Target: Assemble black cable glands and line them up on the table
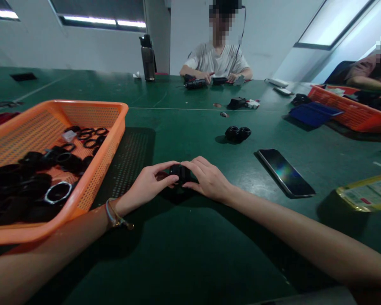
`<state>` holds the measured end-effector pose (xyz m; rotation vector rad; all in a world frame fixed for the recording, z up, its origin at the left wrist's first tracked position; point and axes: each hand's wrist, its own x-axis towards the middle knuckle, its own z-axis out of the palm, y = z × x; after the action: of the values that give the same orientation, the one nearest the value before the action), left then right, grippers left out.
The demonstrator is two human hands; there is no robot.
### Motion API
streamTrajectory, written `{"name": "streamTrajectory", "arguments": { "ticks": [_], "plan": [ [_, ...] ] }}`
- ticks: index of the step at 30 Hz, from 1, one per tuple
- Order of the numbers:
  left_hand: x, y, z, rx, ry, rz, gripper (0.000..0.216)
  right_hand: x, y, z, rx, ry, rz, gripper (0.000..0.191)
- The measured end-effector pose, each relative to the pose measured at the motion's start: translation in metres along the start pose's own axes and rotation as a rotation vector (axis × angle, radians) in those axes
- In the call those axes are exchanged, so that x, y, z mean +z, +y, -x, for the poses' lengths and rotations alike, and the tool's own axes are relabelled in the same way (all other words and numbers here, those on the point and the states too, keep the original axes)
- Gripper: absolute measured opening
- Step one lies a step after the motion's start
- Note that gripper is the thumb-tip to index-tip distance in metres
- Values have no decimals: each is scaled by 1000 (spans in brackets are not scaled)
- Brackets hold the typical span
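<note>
My left hand (152, 180) and my right hand (209, 176) meet over the green table, both closed on one small black plastic fitting (179, 171). Thumb and fingers of the left hand grip its left side, while those of the right hand hold its right side. Fingers cover much of the fitting, so its exact shape is hard to make out. Beyond my hands, two similar black fittings (237, 134) stand side by side on the table. A beaded bracelet circles my left wrist.
To the left stands an orange basket (122, 123) with several black fittings and rings (87, 134). On the right lie a phone (285, 173) and a yellow-edged package (368, 192). Farther off are a blue tray (314, 114), another orange basket (365, 114), a bottle (148, 59) and two people.
</note>
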<state>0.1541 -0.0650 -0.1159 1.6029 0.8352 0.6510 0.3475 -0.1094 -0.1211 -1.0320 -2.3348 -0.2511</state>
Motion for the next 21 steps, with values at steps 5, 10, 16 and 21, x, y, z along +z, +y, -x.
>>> {"name": "streamTrajectory", "arguments": {
  "ticks": [5, 10, 16, 21],
  "plan": [
    [2, 0, 0, -5, -11, 77, 57, 0, 2, 0, -52, 70, -20, 39],
    [1, 0, -1, 34, -9, 45, 53, 1, 1, 0, -8, 60, -27, 39],
    [0, -2, -2, 131, -6, -72, 47, 4, -1, 0, 56, 67, -78, 48],
    [1, -2, -1, 170, 2, -126, 44, 5, -4, 2, 134, 51, -141, 50]
  ]
}}
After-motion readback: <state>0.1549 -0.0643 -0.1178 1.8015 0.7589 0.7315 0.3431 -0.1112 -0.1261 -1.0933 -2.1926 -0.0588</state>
